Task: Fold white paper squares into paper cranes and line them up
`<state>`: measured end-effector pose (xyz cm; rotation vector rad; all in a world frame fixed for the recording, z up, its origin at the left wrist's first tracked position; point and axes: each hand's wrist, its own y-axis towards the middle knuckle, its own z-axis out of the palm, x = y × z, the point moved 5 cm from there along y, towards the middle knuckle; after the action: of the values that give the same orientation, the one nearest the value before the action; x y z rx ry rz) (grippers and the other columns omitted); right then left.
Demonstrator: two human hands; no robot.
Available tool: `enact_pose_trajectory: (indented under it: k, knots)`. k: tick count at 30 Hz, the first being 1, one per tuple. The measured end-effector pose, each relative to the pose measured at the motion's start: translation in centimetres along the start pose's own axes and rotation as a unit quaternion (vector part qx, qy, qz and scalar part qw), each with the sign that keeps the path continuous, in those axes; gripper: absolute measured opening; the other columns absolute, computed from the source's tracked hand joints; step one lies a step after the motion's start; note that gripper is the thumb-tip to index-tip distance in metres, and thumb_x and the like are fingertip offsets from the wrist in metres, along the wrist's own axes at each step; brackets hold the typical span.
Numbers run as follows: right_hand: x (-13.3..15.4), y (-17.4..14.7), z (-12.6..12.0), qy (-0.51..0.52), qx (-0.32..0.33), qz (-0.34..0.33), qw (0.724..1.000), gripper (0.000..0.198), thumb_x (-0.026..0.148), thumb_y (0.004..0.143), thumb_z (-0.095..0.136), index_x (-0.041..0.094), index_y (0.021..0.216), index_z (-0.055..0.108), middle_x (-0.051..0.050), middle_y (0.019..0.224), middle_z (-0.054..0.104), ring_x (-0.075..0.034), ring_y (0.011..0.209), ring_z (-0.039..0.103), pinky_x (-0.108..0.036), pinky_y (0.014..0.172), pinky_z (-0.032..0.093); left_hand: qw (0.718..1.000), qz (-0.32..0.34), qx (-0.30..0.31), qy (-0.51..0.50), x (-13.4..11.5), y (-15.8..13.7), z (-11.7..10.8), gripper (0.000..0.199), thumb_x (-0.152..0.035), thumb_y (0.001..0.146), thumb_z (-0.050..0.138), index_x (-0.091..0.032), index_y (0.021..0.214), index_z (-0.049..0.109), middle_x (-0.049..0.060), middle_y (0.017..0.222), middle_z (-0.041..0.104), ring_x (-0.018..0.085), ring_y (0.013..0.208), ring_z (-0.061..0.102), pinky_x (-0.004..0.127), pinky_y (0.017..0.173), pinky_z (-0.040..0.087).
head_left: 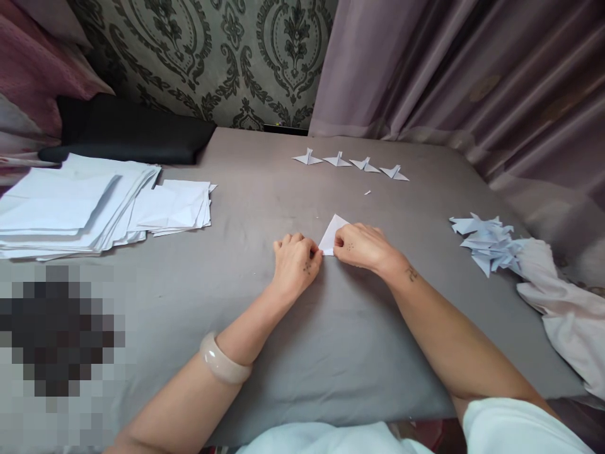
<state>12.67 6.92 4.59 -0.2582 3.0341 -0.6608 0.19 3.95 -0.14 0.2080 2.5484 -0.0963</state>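
A small folded piece of white paper [333, 231] lies on the grey cloth, its pointed end facing away from me. My left hand [295, 261] pinches its near left corner between thumb and fingertip. From the right, my right hand [362, 246] is closed on the paper with curled fingers, covering its right part. Beyond the hands stands a row of several folded paper birds [337, 160]. Between that row and my right hand lies a tiny scrap of paper [367, 192].
At the left are a stack of large white sheets [51, 202] and a pile of smaller cut pieces [174, 205], with a black folded cloth [132, 129] behind. A heap of folded paper birds [491, 243] lies at the right beside a crumpled pale cloth [558, 296]. Something at lower left is pixelated.
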Motion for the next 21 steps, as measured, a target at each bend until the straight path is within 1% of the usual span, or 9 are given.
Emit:
enact_pose_trajectory:
  k: [6,11,15,17,18,20,21]
  knots:
    - [0.1,0.1,0.1,0.002,0.006,0.008,1.0,0.019,0.018,0.075,0.052,0.02,0.08,0.07,-0.01,0.086,0.071,-0.023,0.082,0.064,-0.031,0.068,0.038,0.999,-0.028,-0.016,-0.033,0.7,0.3,0.3,0.011,-0.03,0.084,0.059,-0.019,0.082,0.061,0.007,0.091,0.06,0.025,0.094,0.05,0.039,0.08,0.033]
    - [0.0,0.2,0.0,0.006,0.008,0.003,1.0,0.02,0.017,0.074,0.052,0.02,0.08,0.07,-0.009,0.087,0.071,-0.022,0.081,0.064,-0.03,0.067,0.038,0.997,-0.048,-0.001,-0.058,0.8,0.6,0.1,0.006,-0.024,0.082,0.057,-0.019,0.083,0.061,0.006,0.091,0.062,0.024,0.095,0.051,0.039,0.082,0.034]
    - [0.1,0.4,0.1,0.008,0.008,0.008,1.0,0.021,0.016,0.072,0.052,0.019,0.082,0.07,-0.01,0.088,0.071,-0.021,0.08,0.064,-0.03,0.066,0.039,0.996,-0.055,0.007,-0.071,1.1,0.7,0.0,0.008,-0.019,0.081,0.054,-0.02,0.084,0.062,0.004,0.089,0.063,0.022,0.092,0.052,0.04,0.082,0.035]
    - [0.0,0.4,0.1,0.01,0.002,0.012,1.0,0.021,0.016,0.072,0.053,0.019,0.083,0.07,-0.01,0.089,0.071,-0.022,0.081,0.064,-0.03,0.066,0.039,0.997,-0.029,-0.001,-0.066,1.1,0.7,0.1,0.011,-0.016,0.082,0.052,-0.02,0.085,0.062,0.004,0.088,0.063,0.022,0.09,0.052,0.04,0.082,0.036]
    - [0.0,0.4,0.1,0.012,-0.002,0.014,1.0,0.022,0.016,0.071,0.053,0.019,0.084,0.07,-0.01,0.089,0.071,-0.022,0.082,0.065,-0.03,0.066,0.04,0.998,0.002,-0.011,-0.06,1.0,0.6,0.1,0.013,-0.014,0.083,0.05,-0.019,0.086,0.062,0.004,0.09,0.063,0.021,0.09,0.051,0.039,0.082,0.037]
    - [0.0,0.2,0.2,0.015,-0.005,0.017,1.0,0.022,0.015,0.072,0.053,0.019,0.086,0.07,-0.01,0.091,0.071,-0.022,0.085,0.065,-0.03,0.068,0.04,0.994,0.1,-0.034,-0.032,0.3,0.2,0.1,0.02,-0.009,0.085,0.045,-0.018,0.093,0.061,0.006,0.098,0.061,0.021,0.091,0.049,0.037,0.083,0.039]
    - [0.1,0.2,0.2,0.017,-0.006,0.018,1.0,0.023,0.015,0.072,0.053,0.019,0.086,0.07,-0.01,0.092,0.071,-0.022,0.086,0.065,-0.03,0.069,0.041,0.987,0.157,-0.038,-0.011,-0.2,-0.1,0.1,0.025,-0.006,0.085,0.041,-0.017,0.096,0.061,0.007,0.102,0.06,0.021,0.093,0.047,0.036,0.084,0.04]
